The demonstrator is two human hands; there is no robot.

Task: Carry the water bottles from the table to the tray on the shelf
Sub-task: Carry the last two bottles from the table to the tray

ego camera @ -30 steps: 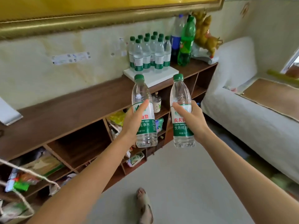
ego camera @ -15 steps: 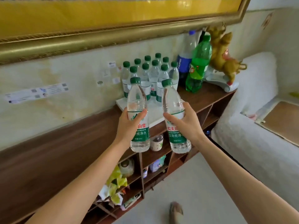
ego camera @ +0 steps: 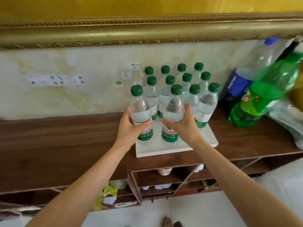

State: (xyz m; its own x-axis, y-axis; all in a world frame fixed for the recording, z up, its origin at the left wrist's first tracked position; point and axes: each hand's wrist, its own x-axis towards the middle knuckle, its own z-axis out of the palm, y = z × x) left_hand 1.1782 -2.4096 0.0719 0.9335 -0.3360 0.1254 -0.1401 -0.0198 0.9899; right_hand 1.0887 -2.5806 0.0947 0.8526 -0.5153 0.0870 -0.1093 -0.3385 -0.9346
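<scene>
**A:** How far along does the job look?

**B:** Well along, by the look of it; the white tray (ego camera: 173, 149) on the wooden shelf (ego camera: 65, 141) already carries a block of standing green-capped bottles (ego camera: 185, 82), three rows deep toward the wall; two more are arriving at the near edge; the table is out of view, so how many wait there cannot be told.

**A:** And the two arriving?

**B:** The left hand (ego camera: 129, 128) is wrapped round the left bottle (ego camera: 141, 112), thumb across the front just above the green label, fingers behind; the right hand (ego camera: 183, 125) grips the right bottle (ego camera: 173, 115) the same way, thumb at the front, fingers curled round its far side; neither hand is slack.

**A:** Where do they sit against the tray?

**B:** Both upright, at the near left of the tray, just in front of the standing rows; the right bottle fills a gap beside the near-row bottle on its right; the left bottle is at the tray's left edge; whether the bases touch the tray yet is hard to judge, since the bases show against the white surface but contact is unclear.

**A:** So what remains?

**B:** Probably seating both bottles and letting go; then a return for any others; the large Pepsi bottle (ego camera: 242, 76) and green soda bottle (ego camera: 259, 99) at the right stand off the tray, well clear of the hands.
</scene>
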